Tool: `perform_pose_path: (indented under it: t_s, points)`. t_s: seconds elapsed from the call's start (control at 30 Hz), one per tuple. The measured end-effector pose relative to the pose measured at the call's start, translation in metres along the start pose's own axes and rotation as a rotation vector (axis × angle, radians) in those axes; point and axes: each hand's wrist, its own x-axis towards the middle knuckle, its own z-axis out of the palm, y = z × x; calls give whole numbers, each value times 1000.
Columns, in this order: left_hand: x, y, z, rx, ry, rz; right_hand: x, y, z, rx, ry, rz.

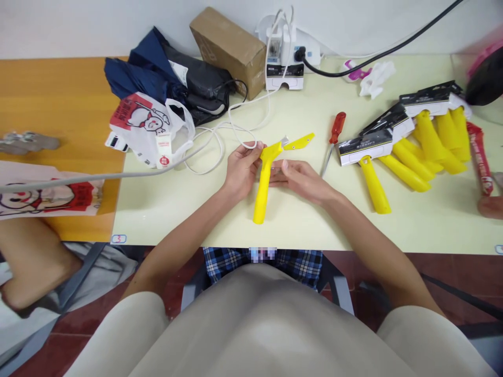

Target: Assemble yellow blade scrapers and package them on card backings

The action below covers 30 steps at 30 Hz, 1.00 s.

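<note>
My left hand [243, 168] is closed on the head of a yellow scraper-like tool [262, 193], thumb on top. Its handle points down toward the table's front edge. My right hand [301, 179] is just right of the handle, thumb against bent fingers. Its fingertips reach behind the handle, so what they hold is hidden. A flat yellow strip with small holes [301, 142] extends right from the tool's head, beside a small shiny bit [284, 140]. I cannot tell whether the strip is attached. A red-handled screwdriver [337, 128] lies to the right of my right hand.
Several yellow handles with black-and-white card sleeves [408, 162] lie to the right. At the back are a cardboard box [231, 47], a power strip [310, 50] and white cables [220, 146]. A plastic bag [151, 125] lies left. Another person's arm [35, 262] shows at left.
</note>
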Motion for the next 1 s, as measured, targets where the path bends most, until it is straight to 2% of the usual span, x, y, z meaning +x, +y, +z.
perform_pose_path:
  t_s: [0.13,0.23,0.43,0.53,0.7,0.8,0.87,1.0]
  points:
    - [-9,19,19,-261,144,-179,-1,5,15,43,-22,40]
    - [-12,27,27,-335,165,-184,0,5,19,117,-37,68]
    - [-18,25,29,-194,108,-206,-3,6,24,186,-69,95]
    - [-18,21,26,-115,81,-171,-7,2,24,194,-63,62]
    - [-7,14,14,67,53,64,-12,-11,20,140,-6,-68]
    - [1,12,6,210,27,203,-13,-13,16,22,74,-161]
    - [6,11,1,272,-12,239,-11,-9,12,-119,181,-250]
    - [7,8,-4,384,-94,263,-3,4,0,-491,468,-550]
